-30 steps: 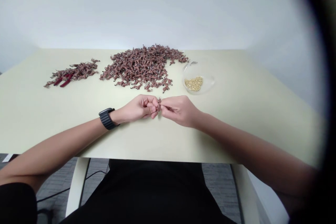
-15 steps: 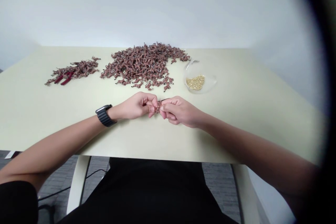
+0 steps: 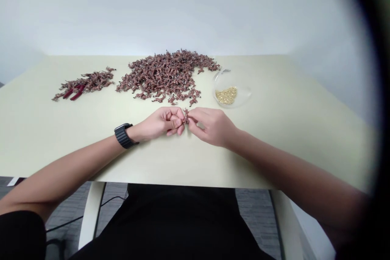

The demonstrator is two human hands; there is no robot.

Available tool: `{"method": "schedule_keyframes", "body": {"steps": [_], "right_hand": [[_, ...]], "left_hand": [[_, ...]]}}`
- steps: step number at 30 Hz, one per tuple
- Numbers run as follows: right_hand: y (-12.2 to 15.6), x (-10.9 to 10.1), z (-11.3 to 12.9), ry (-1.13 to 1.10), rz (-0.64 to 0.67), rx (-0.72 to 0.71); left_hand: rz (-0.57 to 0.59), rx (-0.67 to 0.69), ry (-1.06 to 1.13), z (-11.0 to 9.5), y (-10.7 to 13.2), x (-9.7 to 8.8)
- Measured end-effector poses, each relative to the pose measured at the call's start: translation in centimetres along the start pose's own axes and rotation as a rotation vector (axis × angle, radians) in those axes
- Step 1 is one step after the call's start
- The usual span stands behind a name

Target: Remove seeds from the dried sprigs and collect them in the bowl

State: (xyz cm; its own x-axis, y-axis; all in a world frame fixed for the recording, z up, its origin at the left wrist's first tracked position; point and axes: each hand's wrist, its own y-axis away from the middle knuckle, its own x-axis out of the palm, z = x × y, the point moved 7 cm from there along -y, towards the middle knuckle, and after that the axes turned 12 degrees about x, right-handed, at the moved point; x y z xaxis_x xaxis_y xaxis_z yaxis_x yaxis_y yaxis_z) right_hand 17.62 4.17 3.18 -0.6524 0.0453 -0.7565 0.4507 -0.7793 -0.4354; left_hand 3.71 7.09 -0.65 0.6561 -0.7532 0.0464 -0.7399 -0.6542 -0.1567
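Right grip [image 3: 211, 126] turned, tight on reddish-brown sprig [image 3: 185, 116]

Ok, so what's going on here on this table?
A person is pinching a small reddish-brown piece between their left hand and right hand, in front of a big heap of similar pieces on a pale table. Farther left lie a smaller pile and red-handled pliers; to the right, a clear bowl holds tiny gold bits.

On my table [image 3: 274, 146] — a big reddish-brown heap [image 3: 166, 77] just past my left hand [image 3: 161, 124], a smaller heap [image 3: 88, 81] with red pliers [image 3: 76, 93] farther left — and beyond my right hand [image 3: 213, 126], a clear bowl [image 3: 231, 94] of gold bits [image 3: 226, 95].
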Motion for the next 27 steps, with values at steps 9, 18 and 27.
{"method": "schedule_keyframes", "body": {"steps": [9, 18, 27], "right_hand": [[0.5, 0.4, 0.7, 0.338, -0.040, -0.223], [0.8, 0.7, 1.0, 0.313, -0.080, -0.264], [0.3, 0.4, -0.1, 0.069, -0.038, -0.113]], "left_hand": [[-0.006, -0.062, 0.081, 0.7, 0.3, 0.5], [0.003, -0.072, 0.055, 0.7, 0.2, 0.6], [0.008, -0.002, 0.039, 0.0, -0.2, -0.4]]}}
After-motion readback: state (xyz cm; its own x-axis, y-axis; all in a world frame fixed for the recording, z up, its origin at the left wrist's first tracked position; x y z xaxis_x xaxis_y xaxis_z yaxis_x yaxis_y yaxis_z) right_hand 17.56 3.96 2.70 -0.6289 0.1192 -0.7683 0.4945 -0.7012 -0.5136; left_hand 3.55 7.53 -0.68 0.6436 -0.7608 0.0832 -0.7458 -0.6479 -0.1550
